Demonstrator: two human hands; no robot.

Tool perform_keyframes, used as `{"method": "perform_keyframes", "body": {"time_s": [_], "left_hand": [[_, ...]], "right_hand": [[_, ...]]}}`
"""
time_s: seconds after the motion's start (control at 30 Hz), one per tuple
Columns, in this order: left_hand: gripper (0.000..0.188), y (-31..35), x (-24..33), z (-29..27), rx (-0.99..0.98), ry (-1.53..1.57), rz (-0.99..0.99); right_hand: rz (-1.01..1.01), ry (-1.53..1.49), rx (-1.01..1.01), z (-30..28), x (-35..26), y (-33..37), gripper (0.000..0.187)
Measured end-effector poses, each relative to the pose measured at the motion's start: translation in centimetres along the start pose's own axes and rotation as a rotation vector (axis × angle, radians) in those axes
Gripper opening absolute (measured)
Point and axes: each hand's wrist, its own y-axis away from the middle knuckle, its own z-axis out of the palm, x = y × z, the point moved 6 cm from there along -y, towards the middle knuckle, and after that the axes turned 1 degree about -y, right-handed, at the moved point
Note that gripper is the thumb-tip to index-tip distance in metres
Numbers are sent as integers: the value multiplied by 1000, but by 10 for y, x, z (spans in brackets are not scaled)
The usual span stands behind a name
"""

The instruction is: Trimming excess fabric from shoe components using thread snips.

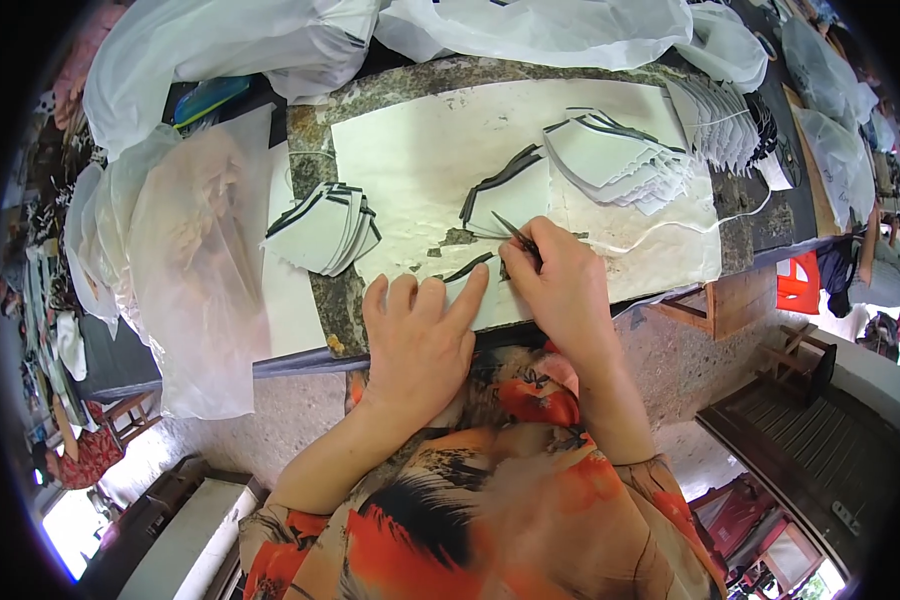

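Note:
My left hand lies flat near the table's front edge, its fingers stretched out. They press on a white piece with a black edge strip, mostly hidden under the hand. My right hand is closed around slim dark tweezers, their pointed tip aimed up and left. Just beyond that tip sits another white piece with black strips along its upper edge. To the left, a fanned stack of white pieces with black edging rests on the board. A larger fanned stack lies farther right.
A worn white sheet covers the mottled board. Clear plastic bags hang over the left side, and more plastic lines the back. A tied bundle stands at back right, with white cord trailing nearby.

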Motion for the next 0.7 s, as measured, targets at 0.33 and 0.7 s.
{"method": "perform_keyframes", "body": {"time_s": [0.33, 0.7], "left_hand": [[67, 16, -15, 15, 137, 156, -102], [69, 25, -19, 17, 242, 192, 8]], "right_hand": [[-2, -26, 53, -1, 7, 6, 23], [233, -262, -352, -7, 19, 14, 44]]}}
